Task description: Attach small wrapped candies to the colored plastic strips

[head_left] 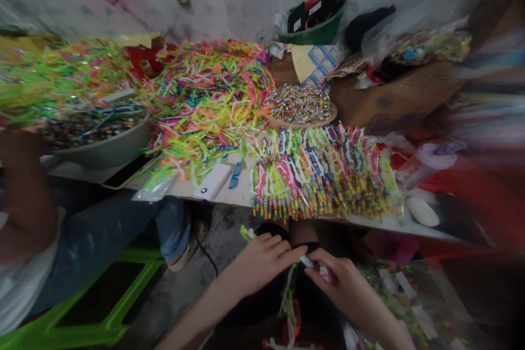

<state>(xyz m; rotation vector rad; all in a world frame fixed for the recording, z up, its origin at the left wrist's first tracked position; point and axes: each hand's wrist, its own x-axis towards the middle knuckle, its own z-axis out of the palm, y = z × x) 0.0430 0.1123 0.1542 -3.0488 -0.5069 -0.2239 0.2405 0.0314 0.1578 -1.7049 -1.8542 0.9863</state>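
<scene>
Above my lap, my left hand [262, 260] is closed, with a green and white strip [247, 233] sticking out past its knuckles. Close beside it, my right hand [338, 279] pinches a small white and pink piece [324, 272], whose pale end meets the left fingertips. Green and white strips [288, 301] hang below the hands. On the table just ahead lie rows of small striped tubes [303, 205] with coloured ribbons. What is inside my left fist is hidden.
Behind the rows stands a round tray of small pieces [301, 105]. Loose bright strips [221, 87] are heaped to its left. A white phone [213, 181] lies at the table's edge. Another person's arm [24, 197] is at the left, by a bowl [106, 145]. A lidded cup [430, 161] stands right.
</scene>
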